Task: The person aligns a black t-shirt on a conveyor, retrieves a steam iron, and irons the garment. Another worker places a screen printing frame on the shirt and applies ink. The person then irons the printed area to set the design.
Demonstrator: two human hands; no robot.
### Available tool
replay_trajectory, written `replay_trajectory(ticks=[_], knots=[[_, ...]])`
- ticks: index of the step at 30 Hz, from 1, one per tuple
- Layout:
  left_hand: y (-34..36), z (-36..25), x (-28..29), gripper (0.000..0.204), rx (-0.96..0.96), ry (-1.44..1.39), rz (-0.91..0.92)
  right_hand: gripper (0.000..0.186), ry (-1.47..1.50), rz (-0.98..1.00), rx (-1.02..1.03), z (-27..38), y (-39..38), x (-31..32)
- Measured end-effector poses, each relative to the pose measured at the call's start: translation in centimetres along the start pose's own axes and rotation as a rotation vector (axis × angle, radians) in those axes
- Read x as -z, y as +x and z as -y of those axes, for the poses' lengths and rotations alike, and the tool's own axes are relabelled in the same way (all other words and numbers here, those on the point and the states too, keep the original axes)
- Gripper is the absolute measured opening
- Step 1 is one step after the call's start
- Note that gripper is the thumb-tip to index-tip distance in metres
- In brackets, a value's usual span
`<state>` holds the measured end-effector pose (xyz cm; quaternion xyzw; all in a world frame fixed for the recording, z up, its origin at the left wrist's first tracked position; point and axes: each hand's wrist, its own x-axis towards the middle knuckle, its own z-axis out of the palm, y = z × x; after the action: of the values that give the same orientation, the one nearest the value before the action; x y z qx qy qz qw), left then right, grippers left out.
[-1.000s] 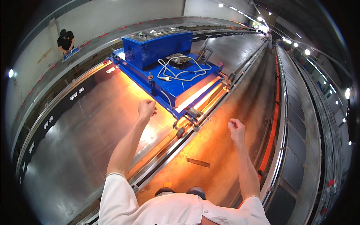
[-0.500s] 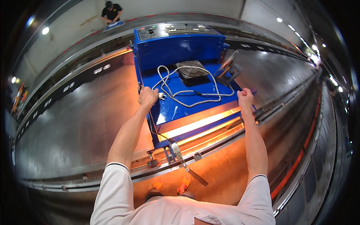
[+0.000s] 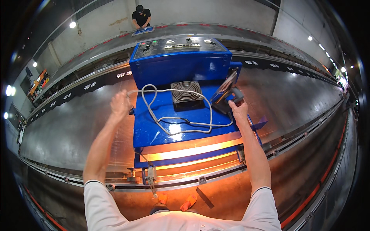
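Observation:
A blue wheeled heating machine (image 3: 154, 123) straddles the long flat table in front of me. On its deck a pale grey power cable (image 3: 211, 115) lies in loose loops. My left hand (image 3: 121, 104), smeared by motion, is closed at the machine's left side, where the cable's end runs into it; the plug is hidden. At the deck's right side, my right hand (image 3: 239, 109) has its fingers on a dark, curved-handled tool (image 3: 237, 94) beside a tilted plate. Between the hands sits a black fan (image 3: 187, 93) with a round wire guard.
Orange light glows from the heater (image 3: 192, 151) under the machine's near edge. A metal rail (image 3: 202, 179) runs along the table's near side. Knobs and switches cover the control panel (image 3: 181, 45). Behind another long table, a person (image 3: 141, 17) in black bends over a blue frame.
My left hand has moved left and off the machine's edge, drawing the cable end along. My right hand has gone from the right edge to the dark tool. The view has shifted.

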<state>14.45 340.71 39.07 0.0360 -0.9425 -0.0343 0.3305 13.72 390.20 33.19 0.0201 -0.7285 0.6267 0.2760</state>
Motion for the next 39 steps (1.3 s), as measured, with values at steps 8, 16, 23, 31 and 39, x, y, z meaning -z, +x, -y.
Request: replay_trajectory(ticks=[8,16,23,31,39], knots=[[16.2,-11.9,8.3,0.013,-0.149,-0.499,-0.506,0.017,0.311,-0.017,-0.066,-0.1,3.4,0.8],[30.8,-25.2,-8.2,0.016,-0.121,-0.955,-0.317,0.015,0.718,0.043,-0.296,3.1,1.2,6.5],[35.6,-31.1,-19.1,0.019,-0.110,-0.958,-0.125,0.016,0.625,-0.131,-0.294,1.1,-1.9,10.1],[38.0,-31.6,-21.6,0.017,-0.178,-0.783,-0.028,0.019,0.482,-0.139,-0.278,1.3,-0.6,13.1],[38.6,-31.7,-21.3,0.013,-0.271,-0.650,0.031,0.020,0.394,-0.112,-0.292,-0.4,0.8,17.2]])
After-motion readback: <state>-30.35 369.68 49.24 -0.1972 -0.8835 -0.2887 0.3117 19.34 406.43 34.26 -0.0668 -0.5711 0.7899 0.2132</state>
